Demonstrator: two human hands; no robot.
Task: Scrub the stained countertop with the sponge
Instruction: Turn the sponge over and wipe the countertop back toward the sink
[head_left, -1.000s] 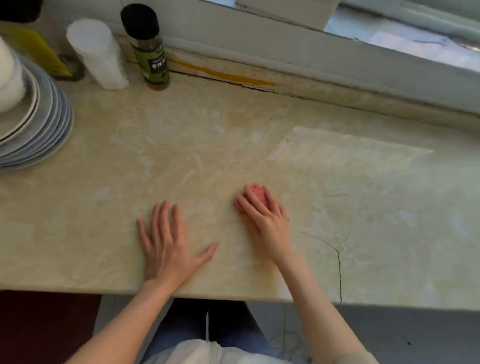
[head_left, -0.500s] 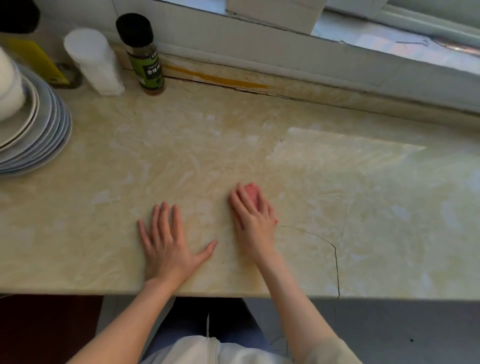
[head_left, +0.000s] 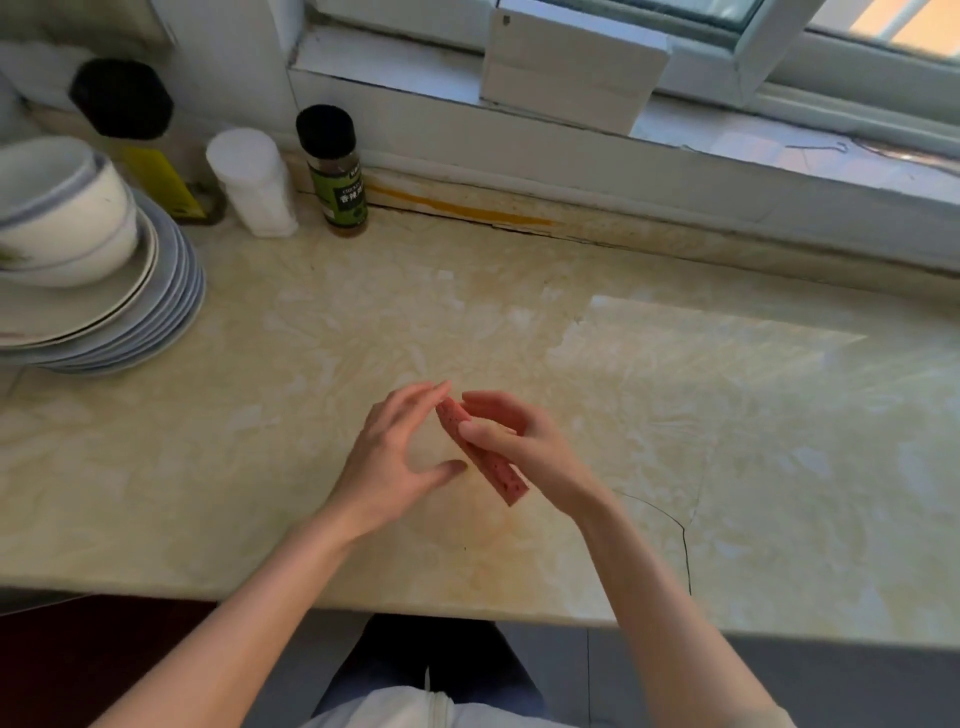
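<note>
A thin pink sponge (head_left: 493, 467) with dark specks is lifted off the beige marbled countertop (head_left: 291, 467), edge-on to the camera. My right hand (head_left: 524, 441) holds it, thumb on the near face and fingers behind. My left hand (head_left: 395, 452) hovers just left of the sponge with fingers spread and nearly straight, its fingertips close to the sponge's top end; I cannot tell if they touch. A brownish stain (head_left: 493, 530) shows on the counter below the hands.
A stack of plates (head_left: 156, 317) with white bowls (head_left: 62, 208) stands at the left. Behind are a white shaker (head_left: 254, 182), a green-labelled spice jar (head_left: 335, 171) and a yellow-labelled bottle (head_left: 150, 156). A crack (head_left: 680, 535) runs through the counter on the right. A windowsill (head_left: 623, 150) lies behind.
My right hand has lifted the sponge off the countertop and turned it on edge. My left hand has risen from lying flat on the counter and moved beside the sponge.
</note>
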